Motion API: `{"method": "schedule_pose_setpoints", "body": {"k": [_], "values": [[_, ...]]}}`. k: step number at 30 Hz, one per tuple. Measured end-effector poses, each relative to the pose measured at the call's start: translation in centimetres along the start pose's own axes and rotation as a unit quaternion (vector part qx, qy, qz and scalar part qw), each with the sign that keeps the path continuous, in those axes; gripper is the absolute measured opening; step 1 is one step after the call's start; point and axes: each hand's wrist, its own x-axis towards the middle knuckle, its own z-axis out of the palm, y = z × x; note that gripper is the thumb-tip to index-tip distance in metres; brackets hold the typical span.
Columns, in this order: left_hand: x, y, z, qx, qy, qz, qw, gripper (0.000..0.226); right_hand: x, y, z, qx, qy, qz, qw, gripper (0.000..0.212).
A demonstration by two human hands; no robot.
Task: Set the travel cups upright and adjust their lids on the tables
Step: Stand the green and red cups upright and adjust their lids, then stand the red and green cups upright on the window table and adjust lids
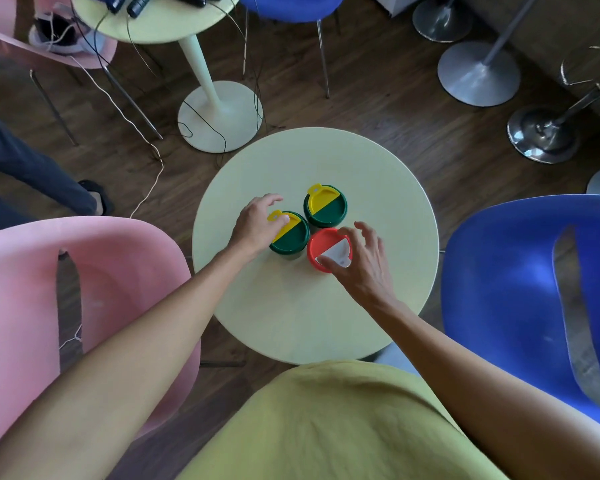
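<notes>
Three travel cups stand upright, close together, on a round pale-yellow table (291,323). Two are green with green-and-yellow lids: one at the left (291,239), one at the back (328,207). The third is a red cup (321,245) with a red-and-white lid at the front right. My left hand (257,223) rests on the left green cup, its thumb pressing the yellow flap. My right hand (362,261) pinches the red cup's lid, thumb on the white flap and fingers curled over the rim.
A pink chair (66,282) stands at the left and a blue chair (520,289) at the right, both close to the table. A second round table (163,26) with black items and cables is behind. Another person's leg (32,168) is at the far left. Metal stool bases stand at the back right.
</notes>
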Motion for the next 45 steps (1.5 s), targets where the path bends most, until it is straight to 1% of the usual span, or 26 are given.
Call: {"method": "schedule_pose_setpoints", "body": {"k": [4,7,9,15,18,23,27,30,34,38,42,45], "values": [[-1.3,2.0,0.0,0.094,0.063,0.101,0.988,0.038,0.5,0.2,-1.5,-0.003,0.014,0.002,1.000,0.062],[-2.0,4.7,1.1,0.135,0.073,0.178,0.972,0.035,0.3,0.6,-3.1,0.020,0.037,0.026,0.999,0.055],[-2.3,6.8,2.5,0.152,0.058,0.210,0.964,0.034,-0.2,1.3,-4.4,0.037,0.051,0.050,0.997,0.052],[-3.8,13.6,8.5,0.180,-0.024,0.281,0.942,0.035,-3.8,5.8,-9.5,0.074,0.121,0.132,0.981,0.045],[-5.6,17.5,12.3,0.206,-0.070,0.328,0.919,0.034,-7.2,9.3,-12.6,0.099,0.170,0.189,0.962,0.040],[-11.3,24.5,21.2,0.239,-0.146,0.411,0.867,0.030,-15.9,16.5,-16.9,0.137,0.247,0.288,0.915,0.040],[-19.3,29.2,29.7,0.243,-0.214,0.465,0.824,0.032,-25.6,23.5,-19.4,0.163,0.301,0.356,0.869,0.037],[-26.2,32.4,35.7,0.243,-0.243,0.490,0.801,0.031,-33.4,29.0,-21.7,0.174,0.334,0.394,0.839,0.037],[-33.9,37.6,43.2,0.245,-0.271,0.521,0.772,0.029,-42.1,35.6,-26.3,0.177,0.374,0.427,0.804,0.037],[-39.9,43.6,49.3,0.246,-0.284,0.549,0.746,0.030,-48.1,40.6,-32.0,0.171,0.403,0.450,0.778,0.036],[-43.5,50.4,54.9,0.228,-0.283,0.577,0.731,0.029,-51.1,45.7,-39.0,0.151,0.431,0.446,0.770,0.037],[-44.6,56.4,58.7,0.201,-0.278,0.589,0.731,0.028,-51.5,49.9,-44.9,0.128,0.446,0.442,0.768,0.038]]}}
